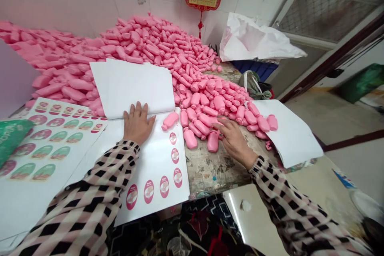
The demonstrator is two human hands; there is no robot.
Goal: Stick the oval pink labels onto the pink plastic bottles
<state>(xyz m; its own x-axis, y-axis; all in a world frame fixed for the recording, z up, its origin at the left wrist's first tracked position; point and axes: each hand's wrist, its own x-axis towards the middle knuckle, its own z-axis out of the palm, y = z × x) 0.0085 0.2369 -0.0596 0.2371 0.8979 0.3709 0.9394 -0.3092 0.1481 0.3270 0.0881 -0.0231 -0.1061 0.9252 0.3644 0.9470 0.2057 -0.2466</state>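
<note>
A huge heap of small pink plastic bottles [156, 52] covers the worktop and rises against the tiled wall. My left hand [138, 123] lies flat on a white sheet of pink oval stickers [159, 168], holding nothing. A loose pink bottle [170, 121] lies just right of those fingers, at the sheet's edge. My right hand [234, 142] rests curved among the bottles at the heap's front, its fingers over them, with no clear grip. Beyond it, several bottles lie on a white paper sheet [288, 132].
A sheet of green and pink labels [57, 140] and a green packet [10, 140] lie at the left. Blank white sheets [132, 88] stand at the heap's front. A worn, paint-crusted table [210, 172] ends at the front. A white plastic bag [255, 38] sits at the back right.
</note>
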